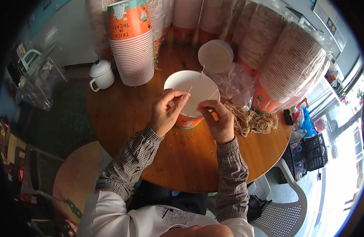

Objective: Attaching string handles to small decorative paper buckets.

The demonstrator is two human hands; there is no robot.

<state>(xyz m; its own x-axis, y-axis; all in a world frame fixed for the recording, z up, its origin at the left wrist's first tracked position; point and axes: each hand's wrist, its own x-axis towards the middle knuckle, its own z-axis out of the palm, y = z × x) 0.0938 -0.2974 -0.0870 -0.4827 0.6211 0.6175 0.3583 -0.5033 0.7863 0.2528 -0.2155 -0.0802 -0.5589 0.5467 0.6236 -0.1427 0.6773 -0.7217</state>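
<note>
Fingers of the left hand (pixel 166 112) and right hand (pixel 218 118) are pinching a thin string (pixel 203 100) over the white paper bucket (pixel 191 89) at twelve o'clock from them. Pulling unevenly is probably risking the string slipping free, or tipping the bucket toward the twine pile (pixel 253 118) at three o'clock.

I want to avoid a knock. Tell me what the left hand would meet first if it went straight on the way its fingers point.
The left hand points up and right, pinching a thin string. Straight on, it would likely first meet the open rim of the paper cup, though depth is unclear.
</note>
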